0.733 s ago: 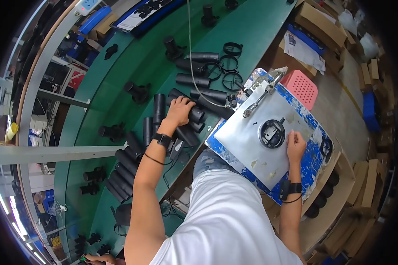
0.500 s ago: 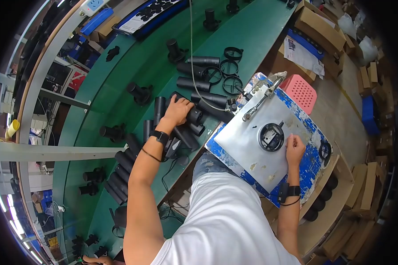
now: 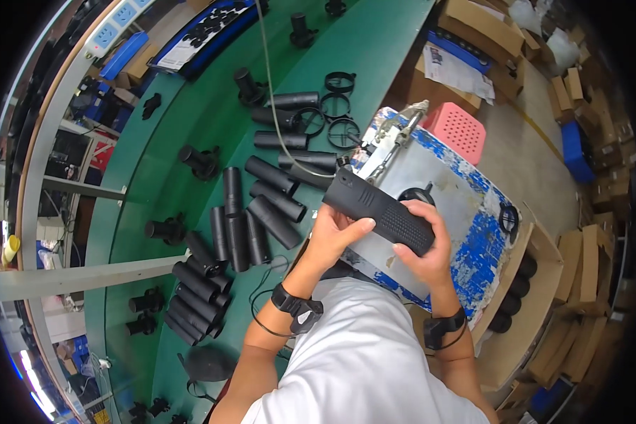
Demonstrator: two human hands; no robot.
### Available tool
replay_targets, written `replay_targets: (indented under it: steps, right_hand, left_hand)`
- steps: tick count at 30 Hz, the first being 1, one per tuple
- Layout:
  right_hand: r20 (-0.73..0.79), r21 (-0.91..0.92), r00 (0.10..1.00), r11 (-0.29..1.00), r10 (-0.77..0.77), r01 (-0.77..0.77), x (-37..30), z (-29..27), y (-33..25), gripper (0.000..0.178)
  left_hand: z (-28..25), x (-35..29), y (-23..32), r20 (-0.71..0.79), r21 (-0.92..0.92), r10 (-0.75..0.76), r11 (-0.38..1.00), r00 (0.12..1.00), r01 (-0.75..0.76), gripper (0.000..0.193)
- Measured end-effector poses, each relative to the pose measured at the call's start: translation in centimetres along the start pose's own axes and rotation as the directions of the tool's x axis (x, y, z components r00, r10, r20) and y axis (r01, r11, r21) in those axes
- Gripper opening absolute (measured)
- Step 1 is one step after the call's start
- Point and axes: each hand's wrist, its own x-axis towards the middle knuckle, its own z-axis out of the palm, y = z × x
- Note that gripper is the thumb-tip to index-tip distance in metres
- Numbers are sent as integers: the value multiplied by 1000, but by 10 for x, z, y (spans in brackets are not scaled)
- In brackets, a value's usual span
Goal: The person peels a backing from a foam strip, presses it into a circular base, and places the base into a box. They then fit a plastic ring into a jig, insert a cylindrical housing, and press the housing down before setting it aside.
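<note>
- Head view, held part: a black, textured, hollow-looking plastic cylinder [image 3: 380, 213] is held in both hands above the near side of a silver metal plate [image 3: 411, 167], tilted down toward the right.
- Head view, left hand: the left hand [image 3: 338, 232] has its grip closed around the cylinder's left end, thumb along the near side, apparently to steady it.
- Head view, right hand: the right hand [image 3: 430, 244] grasps the right end between thumb and fingers; the two-ended hold probably controls rotation and angle.
- Head view, plate: a round black fitting [image 3: 418, 192] sits on the plate, partly hidden behind the right hand. A metal lever mechanism [image 3: 399, 145] lies along the plate's far left side, presumably leaving the middle accessible.
- Head view, supply: similar black cylinders [image 3: 274, 222] lie on the green worktop [image 3: 374, 63] beside the left arm, likely for short reach; thin black rings [image 3: 340, 89] lie farther off.
</note>
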Motion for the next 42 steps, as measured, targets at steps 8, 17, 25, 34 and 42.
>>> replay_targets:
  steps: [8, 17, 25, 34, 42]
  right_hand:
    - [0, -343, 1000, 939, -18, 16, -31, -53, -39, 59]
    - [-138, -601, 967, 758, 213, -252, -19, -64, -38, 46]
    - [23, -797, 869, 534, 494, -282, 41, -39, -47, 42]
    - [-260, -919, 894, 189, 365, -345, 42, 6, 1, 39]
    - [-263, -510, 919, 765, 296, -392, 52, -4, 29, 33]
  left_hand:
    - [8, 14, 10, 354, 81, -133, 990, 926, 111, 64]
    - [-8, 16, -89, 240, 666, -118, 742, 964, -75, 29]
    - [-36, 12, -86, 421, 573, -124, 805, 899, -157, 11]
    - [-43, 19, -84, 482, 479, -145, 869, 864, -121, 15]
    - [-47, 17, -87, 515, 492, -108, 850, 850, -190, 13]
